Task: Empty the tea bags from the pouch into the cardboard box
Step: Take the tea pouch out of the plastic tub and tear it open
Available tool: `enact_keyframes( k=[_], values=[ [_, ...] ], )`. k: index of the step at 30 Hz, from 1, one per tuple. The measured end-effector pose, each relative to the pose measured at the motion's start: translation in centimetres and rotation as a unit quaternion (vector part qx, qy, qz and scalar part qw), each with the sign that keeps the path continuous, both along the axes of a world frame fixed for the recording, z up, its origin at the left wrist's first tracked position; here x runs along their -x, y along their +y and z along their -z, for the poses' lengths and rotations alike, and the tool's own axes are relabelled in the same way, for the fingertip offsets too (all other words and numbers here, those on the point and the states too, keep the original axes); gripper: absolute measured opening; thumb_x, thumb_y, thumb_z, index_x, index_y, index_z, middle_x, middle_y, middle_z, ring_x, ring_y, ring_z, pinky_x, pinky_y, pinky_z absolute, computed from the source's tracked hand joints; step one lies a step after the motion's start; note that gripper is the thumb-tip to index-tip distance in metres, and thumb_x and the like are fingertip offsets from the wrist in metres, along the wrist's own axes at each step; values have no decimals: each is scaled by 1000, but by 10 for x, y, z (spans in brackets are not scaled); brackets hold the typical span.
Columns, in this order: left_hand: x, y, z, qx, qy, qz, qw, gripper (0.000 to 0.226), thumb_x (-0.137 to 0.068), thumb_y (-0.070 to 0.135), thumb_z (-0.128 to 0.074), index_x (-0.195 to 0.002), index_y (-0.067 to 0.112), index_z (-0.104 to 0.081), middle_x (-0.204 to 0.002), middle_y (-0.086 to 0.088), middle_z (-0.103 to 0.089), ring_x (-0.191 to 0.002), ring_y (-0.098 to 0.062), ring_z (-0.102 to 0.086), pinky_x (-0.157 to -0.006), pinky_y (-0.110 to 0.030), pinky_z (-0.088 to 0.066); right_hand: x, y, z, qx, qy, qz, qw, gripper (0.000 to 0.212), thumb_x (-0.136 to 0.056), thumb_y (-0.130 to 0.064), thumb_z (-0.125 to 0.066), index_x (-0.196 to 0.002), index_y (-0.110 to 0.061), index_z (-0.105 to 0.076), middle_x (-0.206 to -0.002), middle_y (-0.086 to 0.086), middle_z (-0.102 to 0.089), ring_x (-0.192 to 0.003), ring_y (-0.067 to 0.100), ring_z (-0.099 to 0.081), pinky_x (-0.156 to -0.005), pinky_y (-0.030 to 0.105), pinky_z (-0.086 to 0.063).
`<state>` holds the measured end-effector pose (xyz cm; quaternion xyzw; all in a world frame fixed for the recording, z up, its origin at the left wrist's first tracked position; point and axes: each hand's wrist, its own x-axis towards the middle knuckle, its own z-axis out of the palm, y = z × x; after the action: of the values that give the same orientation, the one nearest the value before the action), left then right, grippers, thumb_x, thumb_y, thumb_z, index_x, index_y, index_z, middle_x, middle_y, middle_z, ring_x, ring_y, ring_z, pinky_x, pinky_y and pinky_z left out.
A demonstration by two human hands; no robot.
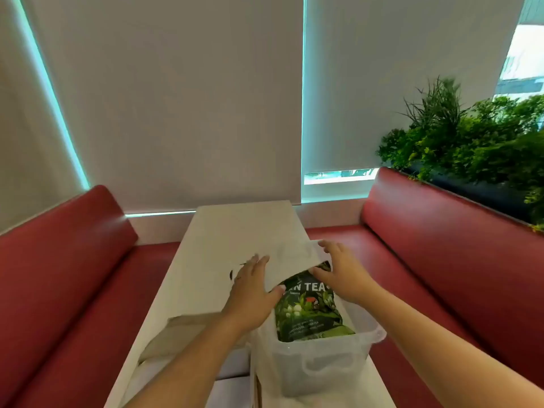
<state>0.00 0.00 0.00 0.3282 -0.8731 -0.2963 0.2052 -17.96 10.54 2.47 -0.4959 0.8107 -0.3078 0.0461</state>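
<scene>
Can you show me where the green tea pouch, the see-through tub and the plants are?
Green tea pouch [307, 312]: head view, on its printed front.
See-through tub [318, 368]: head view, on its near wall.
Plants [471, 139]: head view, on the leaves.

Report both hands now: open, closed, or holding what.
Left hand: open, fingers spread, resting on the white lid.
Right hand: open, fingers over the lid's edge, thumb by the green tea pouch.

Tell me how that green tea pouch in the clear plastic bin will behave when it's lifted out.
The green printed tea pouch looks glossy, so probably a bit slippery. It bulges and creases, so it will likely flex rather than stay stiff. Leaning in the clear plastic bin, it may slump once the left hand and right hand let go.
</scene>
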Motion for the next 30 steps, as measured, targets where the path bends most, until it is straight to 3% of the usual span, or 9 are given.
enact_keyframes(
  k=[6, 11, 14, 20, 24, 28, 30],
  values=[
    [29, -7, 50, -2, -98, -35, 995, 85, -91, 57, -45, -152, 21, 2, -160, -1, 15, -147, -19, 14, -120, -47, -5, 26, -32, 58, -132, -42, 40, 990, 75, -86, -36, -63, -146, -16, -24, -142, 9, -40, -123, 24, -46, -100, 34, -40],
    [34, -10, 64, -14, -106, -31, 994, 88, -89, 60, -44, -152, 21, 5, -159, 0, 19, -147, -19, 15, -120, -49, -7, 45, -66, 99, -228, -105, 78, 965, 93, -82, -39, -67, -149, -22, -6, -149, 16, -28, -133, 34, -35, -108, 48, -36],
    [32, -10, 65, -12, -93, -25, 995, 87, -90, 58, -45, -152, 22, 4, -159, 1, 20, -146, -18, 16, -120, -47, -6, 57, -83, 109, -272, -119, 97, 950, 97, -81, -43, -66, -150, -22, 0, -149, 22, -24, -135, 39, -30, -111, 48, -31],
    [29, -7, 67, -23, -54, -38, 998, 79, -92, 47, -49, -152, 21, -4, -159, 6, 18, -147, -15, 11, -121, -40, -6, 66, -98, 125, -280, -111, 84, 950, 92, -83, -41, -64, -150, -21, -4, -144, 24, -33, -127, 38, -41, -103, 40, -38],
    [29, -7, 67, -35, -55, -44, 997, 77, -92, 45, -49, -153, 22, -7, -160, 6, 16, -147, -14, 10, -120, -39, -7, 67, -101, 131, -300, -114, 69, 945, 95, -77, -48, -67, -149, -27, -9, -143, 21, -37, -126, 38, -41, -106, 43, -38],
    [29, -6, 67, -45, -53, -49, 996, 75, -92, 40, -49, -153, 22, -8, -160, 8, 15, -147, -13, 7, -120, -44, -12, 73, -100, 130, -232, -208, 84, 947, 81, -73, -39, -76, -139, -30, -29, -130, 19, -41, -113, 34, -49, -101, 46, -43],
    [29, -6, 67, -45, -56, -50, 996, 75, -92, 40, -49, -152, 22, -9, -160, 9, 15, -147, -12, 6, -119, -46, -13, 75, -101, 132, -199, -205, 75, 955, 66, -76, -30, -75, -129, -28, -36, -125, 16, -46, -104, 32, -55, -93, 46, -50]
  ],
)
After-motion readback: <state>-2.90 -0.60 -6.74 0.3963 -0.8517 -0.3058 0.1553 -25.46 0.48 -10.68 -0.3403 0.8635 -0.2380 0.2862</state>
